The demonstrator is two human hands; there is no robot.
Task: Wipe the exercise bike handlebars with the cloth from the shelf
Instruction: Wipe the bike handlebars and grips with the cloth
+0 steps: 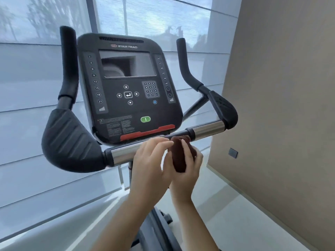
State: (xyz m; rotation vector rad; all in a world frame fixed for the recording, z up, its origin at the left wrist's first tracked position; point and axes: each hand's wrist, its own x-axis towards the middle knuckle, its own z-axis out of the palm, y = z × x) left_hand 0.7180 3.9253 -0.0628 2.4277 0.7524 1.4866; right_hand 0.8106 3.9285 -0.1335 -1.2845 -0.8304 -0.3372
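The exercise bike's handlebars (208, 128) run as a chrome and black crossbar below the console, with padded black elbow rests and upright grips at both ends. A dark brown folded cloth (178, 156) is bunched just under the middle of the crossbar. My right hand (188, 169) grips the cloth from the right and below. My left hand (150, 160) lies over the bar's chrome section, fingers stretched toward the cloth's top edge and touching it. Part of the cloth is hidden behind my fingers.
The black console (128, 87) with a dark screen and a green button stands right behind the bar. The left elbow pad (70, 142) and right elbow pad (223, 105) flank it. A beige wall (282, 105) is close on the right; window blinds are behind.
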